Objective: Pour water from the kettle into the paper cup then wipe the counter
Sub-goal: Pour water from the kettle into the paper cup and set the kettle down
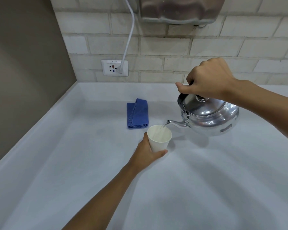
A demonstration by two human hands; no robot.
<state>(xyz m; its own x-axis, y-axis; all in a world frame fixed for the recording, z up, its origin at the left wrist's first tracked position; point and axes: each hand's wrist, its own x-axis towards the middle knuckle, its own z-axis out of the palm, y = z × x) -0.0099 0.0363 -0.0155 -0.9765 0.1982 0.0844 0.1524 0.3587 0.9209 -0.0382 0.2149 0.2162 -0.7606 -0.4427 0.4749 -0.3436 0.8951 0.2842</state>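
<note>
A white paper cup [160, 138] stands on the pale counter [73, 163], and my left hand [146, 153] wraps around its lower part. My right hand [208, 80] grips the black handle of a shiny metal kettle [211, 117], which is lifted and tilted to the left. A thin stream of water runs from the spout [171, 122] into the cup. A folded blue cloth [137, 113] lies on the counter just behind the cup.
A tiled wall runs along the back with a power socket [114, 67] and a white cable [130, 34] plugged into it. A metal appliance [181, 9] hangs above. A brown wall closes the left side.
</note>
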